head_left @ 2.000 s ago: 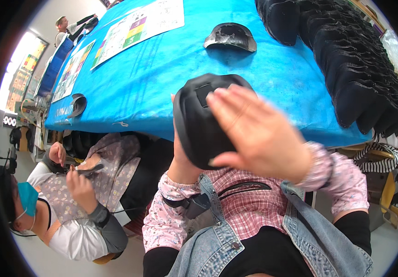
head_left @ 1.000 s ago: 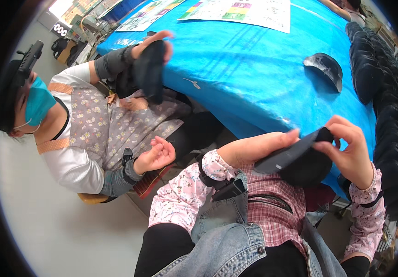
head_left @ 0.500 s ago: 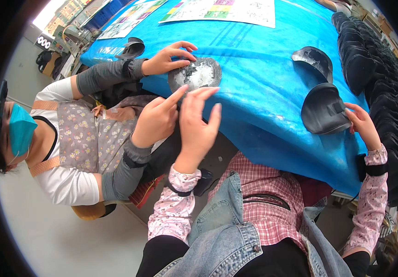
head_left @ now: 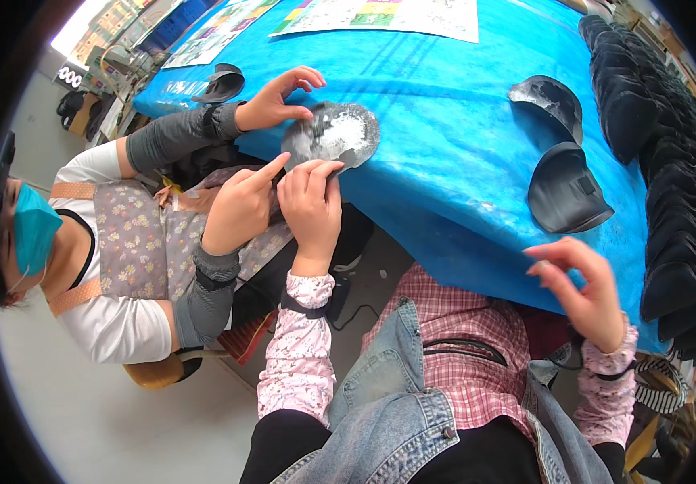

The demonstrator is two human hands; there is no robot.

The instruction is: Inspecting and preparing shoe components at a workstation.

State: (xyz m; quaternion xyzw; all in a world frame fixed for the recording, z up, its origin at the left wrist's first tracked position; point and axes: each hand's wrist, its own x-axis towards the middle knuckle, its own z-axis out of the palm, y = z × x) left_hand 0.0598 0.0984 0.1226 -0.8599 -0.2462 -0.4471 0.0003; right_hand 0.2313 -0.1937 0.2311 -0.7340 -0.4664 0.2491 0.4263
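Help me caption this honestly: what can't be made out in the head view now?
In the head view:
Far side of the white-patched black piece: hidden by the piece itself.
Grip of the wearer's left hand: the hand itself hides the contact.
Top of the printed sheet: cut off by the upper edge.
Number of stacked black pieces: overlap hides it.

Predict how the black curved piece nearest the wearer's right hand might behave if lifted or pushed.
The black curved piece probably keeps its shape when lifted, since it lies bowed with no hand on it. Its edge looks thin, suggesting low weight. Being curved, it might rock if pushed.
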